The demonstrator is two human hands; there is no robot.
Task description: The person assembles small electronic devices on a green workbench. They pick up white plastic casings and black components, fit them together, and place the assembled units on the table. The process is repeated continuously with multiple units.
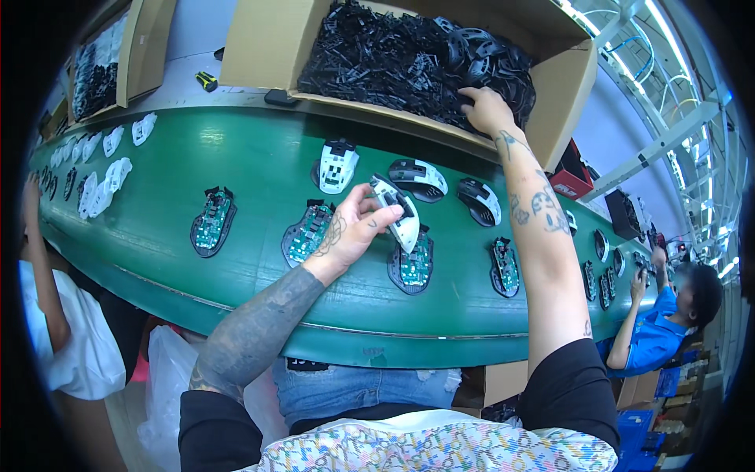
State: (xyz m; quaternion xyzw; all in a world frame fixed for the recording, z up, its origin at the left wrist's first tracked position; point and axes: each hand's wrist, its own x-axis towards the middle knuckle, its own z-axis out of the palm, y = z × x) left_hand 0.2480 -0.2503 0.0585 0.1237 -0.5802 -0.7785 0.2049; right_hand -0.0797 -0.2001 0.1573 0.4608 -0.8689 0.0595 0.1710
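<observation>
My left hand (354,228) is closed round a white and black mouse top shell (405,228), tilted above the green belt. Below that shell lies a mouse base with a green circuit board (414,267). Another such base (308,234) is partly hidden by my left wrist. My right hand (489,112) reaches into a large cardboard box (562,94), its visible fingers apart over a heap of small black plastic parts (377,59). I see nothing held in it. White and black mouse shells (338,167) stand on the belt between the box and my left hand.
The green belt (259,157) also bears mouse bases (212,224), (504,267) and white shells (110,177) at the far left. A yellow and black cutter (206,81) lies beside the box. Co-workers sit at left (71,330) and right (657,326).
</observation>
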